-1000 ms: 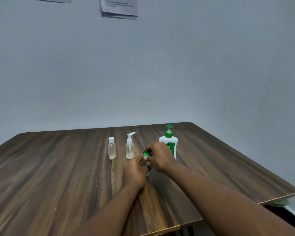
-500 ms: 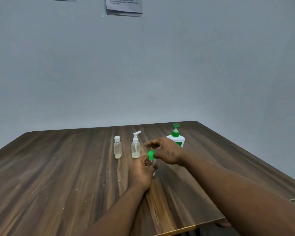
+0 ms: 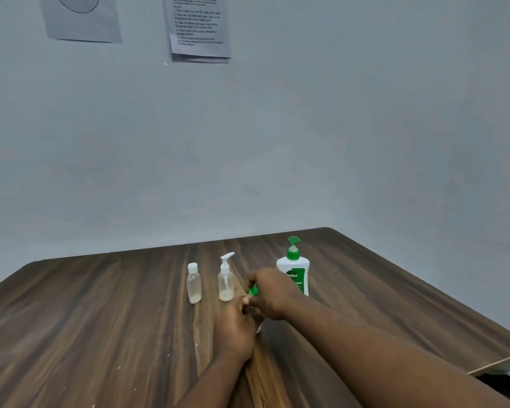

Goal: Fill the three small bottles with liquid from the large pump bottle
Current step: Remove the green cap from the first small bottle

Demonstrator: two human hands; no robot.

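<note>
The small bottle (image 3: 259,328) stands on the tabletop (image 3: 100,319), near the pump bottle (image 3: 292,275). The left hand (image 3: 236,328) has its grip wrapped round the body; the right hand (image 3: 270,293) pinches the green cap (image 3: 253,290). It looks light, thin and squashy, so hold low.

The person shows as 2 bare arms only. The left forearm (image 3: 206,381) is uncovered from the bottom edge of the view to the wrist, and the right forearm (image 3: 365,354), which looms broader near the camera, is uncovered along its whole visible length. The left hand (image 3: 233,331) and right hand (image 3: 270,294) are bare too, their knuckles faintly ridged.
</note>
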